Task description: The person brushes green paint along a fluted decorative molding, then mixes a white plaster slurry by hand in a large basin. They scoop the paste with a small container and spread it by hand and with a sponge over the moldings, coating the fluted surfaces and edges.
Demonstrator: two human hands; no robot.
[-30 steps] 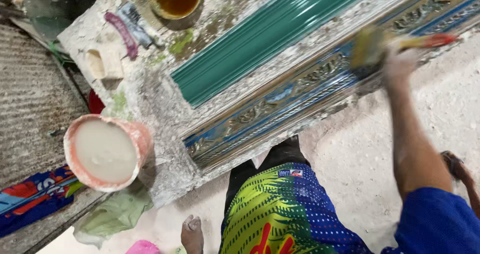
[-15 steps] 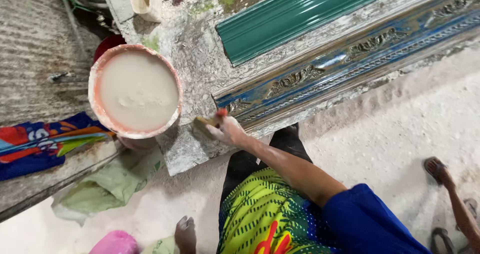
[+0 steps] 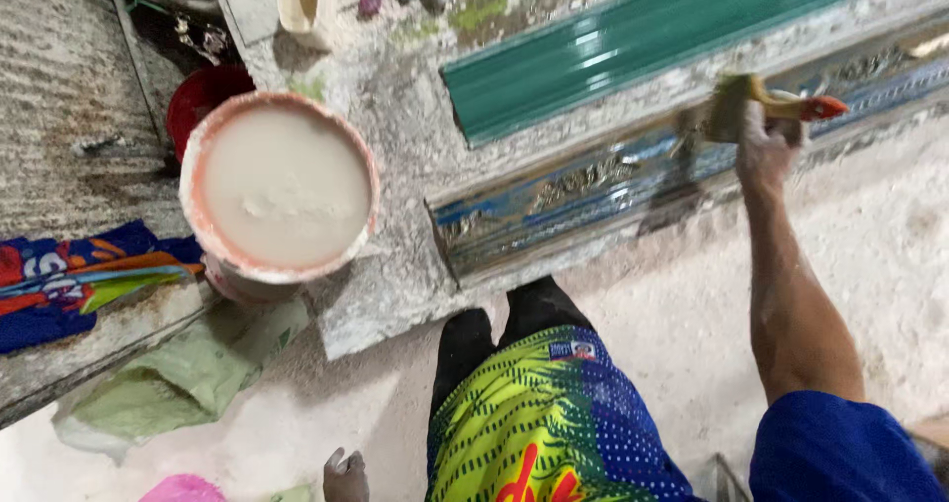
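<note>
Fingers (image 3: 766, 131) of right hand (image 3: 766, 146) closed around the handle of a paintbrush (image 3: 761, 107); handle tip orange-red, bristles pointing left and resting on the ornate moulded strip (image 3: 593, 191). Strip runs diagonally across the dusty tabletop (image 3: 395, 166), silvery with blue patches. Green ribbed strip (image 3: 633, 47) lies parallel, just beyond it. Left hand not seen. Round bucket (image 3: 282, 191) of pale, creamy liquid stands at the tabletop's left edge, well apart from the brush. Red bowl (image 3: 203, 97) just behind the bucket. Colourful cloth (image 3: 79, 280) on the bench to the left. Image motion-blurred; fine detail of the bristles unclear.
</note>
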